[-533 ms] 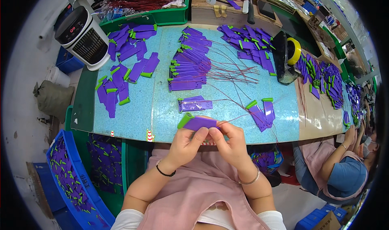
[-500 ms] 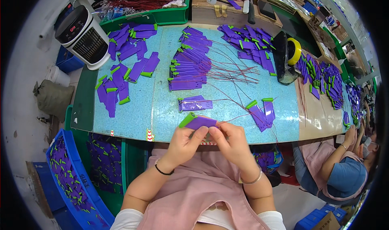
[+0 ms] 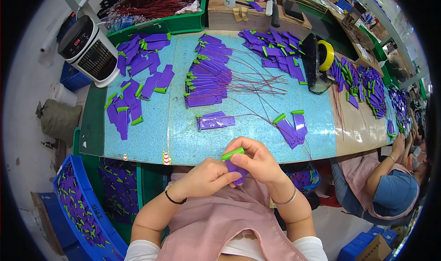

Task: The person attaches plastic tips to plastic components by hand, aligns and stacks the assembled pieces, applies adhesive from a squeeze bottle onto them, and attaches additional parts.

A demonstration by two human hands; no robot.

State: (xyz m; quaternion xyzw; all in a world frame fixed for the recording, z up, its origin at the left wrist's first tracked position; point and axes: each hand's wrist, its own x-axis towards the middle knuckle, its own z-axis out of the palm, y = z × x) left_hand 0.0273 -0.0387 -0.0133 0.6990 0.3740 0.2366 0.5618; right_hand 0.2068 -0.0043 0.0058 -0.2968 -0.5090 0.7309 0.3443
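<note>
Near the table's front edge, both hands hold one flat purple plastic piece with a green rounded end [image 3: 236, 167]. Its green end points up and away from me. My right hand [image 3: 257, 163] grips near that end, with the thumb against it. My left hand [image 3: 206, 177] pinches the lower purple part, its fingers mostly hidden. Straight ahead on the table lies a small group of matching pieces [image 3: 216, 121] with a thin wire. Two more purple pieces [image 3: 287, 133] lie to the right, and a long overlapping row of wired pieces [image 3: 209, 75] lies farther back.
Loose purple pieces [image 3: 133, 93] lie at the left beside a white-and-black heater [image 3: 94, 54]. A yellow tape roll [image 3: 326, 55] stands at the right by another heap. A blue bin [image 3: 64, 187] of pieces is at lower left. A co-worker [image 3: 390, 187] sits at the right.
My hands have drawn the piece toward me and turned it, so its green end, which pointed left, now points up. My right hand has shifted to the green end. The view has shifted slightly.
</note>
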